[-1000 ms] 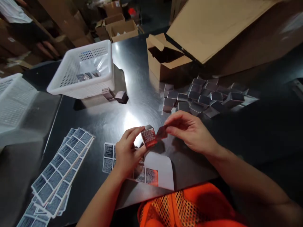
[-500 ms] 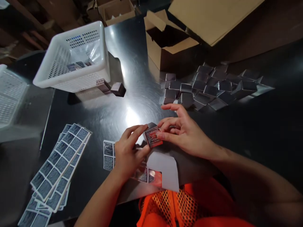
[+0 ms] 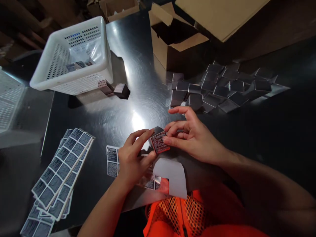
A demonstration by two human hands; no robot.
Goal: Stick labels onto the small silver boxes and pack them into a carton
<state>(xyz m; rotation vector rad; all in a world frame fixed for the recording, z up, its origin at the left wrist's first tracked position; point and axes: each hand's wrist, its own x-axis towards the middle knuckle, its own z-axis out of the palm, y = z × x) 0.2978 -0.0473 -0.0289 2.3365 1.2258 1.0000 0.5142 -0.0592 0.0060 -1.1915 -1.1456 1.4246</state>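
At the near edge of the tabletop (image 3: 138, 82), an orange mesh vest (image 3: 177, 214) is seen below the arms. Just beyond it, a partly used sticker sheet (image 3: 170, 176) lies on the steel at the near edge, its left part covered by the left hand (image 3: 132, 158). A small box (image 3: 159, 141) is held above that sheet, between the two hands, close to the near edge and about midway along it. The left hand is closed on the box's left side, with fingertips laid over its top. The right hand (image 3: 192, 138) is pressed against a red-printed label on the box's facing side with thumb and lower fingers, while the index finger is raised and spread apart from the others.

Toward the near left corner, a fanned stack of sticker sheets (image 3: 61, 168) is spread out. Farther in, right of centre, a heap of small silvery boxes (image 3: 222, 89) is scattered on the metal. On the left, two loose boxes (image 3: 115, 89) are lying just beside a white perforated basket (image 3: 71, 56), in which a few more boxes are visible. At the far edge, an open cardboard carton (image 3: 172, 42) is standing, and a large flat cardboard sheet (image 3: 222, 16) is leaned behind it.
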